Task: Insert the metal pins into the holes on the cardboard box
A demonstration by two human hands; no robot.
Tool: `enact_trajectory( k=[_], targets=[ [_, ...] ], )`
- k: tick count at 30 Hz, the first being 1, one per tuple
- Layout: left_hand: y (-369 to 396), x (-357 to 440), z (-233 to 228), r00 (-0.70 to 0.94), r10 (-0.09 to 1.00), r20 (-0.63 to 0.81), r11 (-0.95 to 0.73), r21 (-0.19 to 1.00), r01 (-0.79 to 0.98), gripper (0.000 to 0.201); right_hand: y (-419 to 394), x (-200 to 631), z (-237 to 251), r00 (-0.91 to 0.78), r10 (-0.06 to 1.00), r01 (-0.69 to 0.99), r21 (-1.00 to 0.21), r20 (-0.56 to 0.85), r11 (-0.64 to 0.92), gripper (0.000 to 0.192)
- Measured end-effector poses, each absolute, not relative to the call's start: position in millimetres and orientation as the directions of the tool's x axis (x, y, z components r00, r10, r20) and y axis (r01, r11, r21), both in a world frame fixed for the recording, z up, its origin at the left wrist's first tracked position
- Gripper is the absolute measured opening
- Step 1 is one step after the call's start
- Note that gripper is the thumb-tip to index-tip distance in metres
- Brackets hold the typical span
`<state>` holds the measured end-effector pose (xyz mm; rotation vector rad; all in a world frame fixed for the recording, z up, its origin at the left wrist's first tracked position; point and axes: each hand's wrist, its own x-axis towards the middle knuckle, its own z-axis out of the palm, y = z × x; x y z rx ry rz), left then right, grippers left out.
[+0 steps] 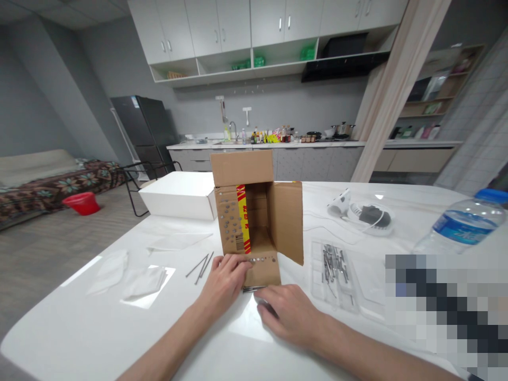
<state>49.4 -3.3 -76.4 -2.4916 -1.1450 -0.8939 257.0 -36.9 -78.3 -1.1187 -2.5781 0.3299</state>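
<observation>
An upright cardboard box [260,214] faces me with its flaps spread. Many round metal heads dot its left flap [230,219]; a row of similar heads crosses the lower flap [262,272]. My left hand [226,283] is closed over the left edge of that lower flap, fingertips by the row of heads. A few nails [251,289] show along the flap's near edge. My right hand [291,312] rests beside them, index fingertip close to their ends and thumb apart; its other fingers are hidden. Left of the box lie 3 loose nails [202,268].
A clear plastic case [317,280] of nails lies at right, with a water bottle [462,227] and a white device with a cable [367,217] beyond. A white box [178,193] stands behind left. Crumpled white sheets [145,280] lie at left. Part of the right side is pixelated.
</observation>
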Motion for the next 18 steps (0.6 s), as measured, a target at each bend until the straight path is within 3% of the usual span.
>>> enact_trajectory(
  k=[18],
  targets=[
    [-3.1, 49.1, -74.0, 0.472, 0.576, 0.667, -0.647, 0.02, 0.762, 0.027, -37.6, 257.6, -77.6, -0.643, 0.744, 0.671, -0.334, 0.183, 0.662, 0.02]
  ],
)
